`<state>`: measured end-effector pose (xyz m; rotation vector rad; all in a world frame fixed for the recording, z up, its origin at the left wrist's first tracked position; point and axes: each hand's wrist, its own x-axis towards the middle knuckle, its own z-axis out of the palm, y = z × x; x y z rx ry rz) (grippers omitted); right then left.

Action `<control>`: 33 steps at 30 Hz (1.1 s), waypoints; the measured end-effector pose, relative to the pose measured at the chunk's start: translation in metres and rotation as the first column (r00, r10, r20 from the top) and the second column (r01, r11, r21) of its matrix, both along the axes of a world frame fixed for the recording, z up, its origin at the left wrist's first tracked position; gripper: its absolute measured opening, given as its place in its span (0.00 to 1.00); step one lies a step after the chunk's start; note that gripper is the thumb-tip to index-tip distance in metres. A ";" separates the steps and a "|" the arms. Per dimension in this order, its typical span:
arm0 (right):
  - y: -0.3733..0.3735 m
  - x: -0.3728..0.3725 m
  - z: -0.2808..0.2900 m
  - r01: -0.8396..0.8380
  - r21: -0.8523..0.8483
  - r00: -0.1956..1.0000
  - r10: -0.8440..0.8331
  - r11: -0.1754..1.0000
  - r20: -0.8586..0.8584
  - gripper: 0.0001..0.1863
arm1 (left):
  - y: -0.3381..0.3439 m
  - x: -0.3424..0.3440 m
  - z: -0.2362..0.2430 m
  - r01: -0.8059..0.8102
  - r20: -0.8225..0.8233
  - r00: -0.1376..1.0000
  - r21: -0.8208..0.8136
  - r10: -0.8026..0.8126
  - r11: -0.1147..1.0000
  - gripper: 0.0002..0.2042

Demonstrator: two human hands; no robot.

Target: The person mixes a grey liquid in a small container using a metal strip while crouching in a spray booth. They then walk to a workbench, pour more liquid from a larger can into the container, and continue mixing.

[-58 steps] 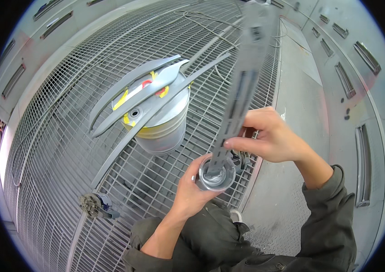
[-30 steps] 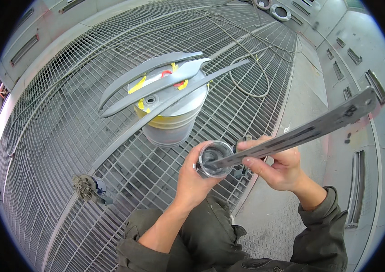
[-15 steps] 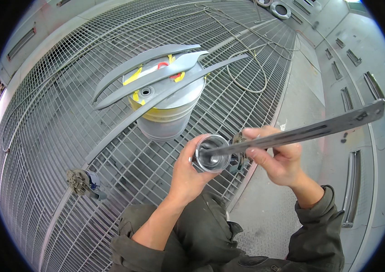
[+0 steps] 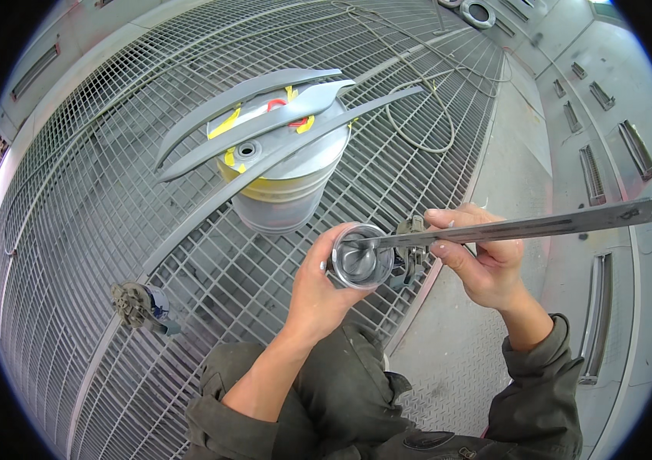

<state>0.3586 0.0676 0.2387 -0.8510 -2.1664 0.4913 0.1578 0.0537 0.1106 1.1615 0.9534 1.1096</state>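
Dark trouser legs (image 4: 318, 383) fill the foreground as I work over a metal grating floor (image 4: 218, 303), my dark sleeves (image 4: 541, 391) pushed up off both wrists. My left hand (image 4: 314, 291) wraps its fingers around the near left side of a clear cup (image 4: 385, 268), which holds a glossy grey liquid (image 4: 358, 264). In my right hand (image 4: 489, 270), thumb and fingers pinch a long, flat grey metal strip (image 4: 548, 224); its left end reaches inside the cup, while the other end extends far out to the right.

Between the cup and my right fingers, a metal device (image 4: 413, 244) shows, partly hidden. Well to the left is a grimy, round-ended object (image 4: 133, 304) whose kind I cannot tell.

Beyond the cup, a metal drum (image 4: 280, 215) stands on the grating. Three long, curved grey pieces (image 4: 265, 129) lie side by side across its top, overhanging the edges, with yellow tape (image 4: 226, 123) beneath and beside them.

Farther off, a thin hose (image 4: 449, 126) loops over the grating. Slotted vents (image 4: 637, 149) line the right wall, and a ring-shaped object (image 4: 478, 14) sits at the far end.
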 end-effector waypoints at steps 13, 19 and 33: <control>-0.003 -0.002 0.001 0.057 -0.056 0.998 -0.059 0.997 -0.022 0.15 | 0.001 -0.001 0.004 0.001 -0.025 1.000 0.001 -0.001 1.000 0.39; -0.006 -0.002 0.003 -0.004 -0.133 0.996 0.017 0.991 0.091 0.15 | 0.003 -0.002 0.006 -0.005 -0.024 1.000 -0.015 0.004 1.000 0.39; -0.007 -0.001 -0.001 0.012 -0.178 0.999 -0.003 0.984 0.053 0.16 | 0.006 0.000 0.002 -0.004 -0.035 0.999 -0.013 0.003 1.000 0.38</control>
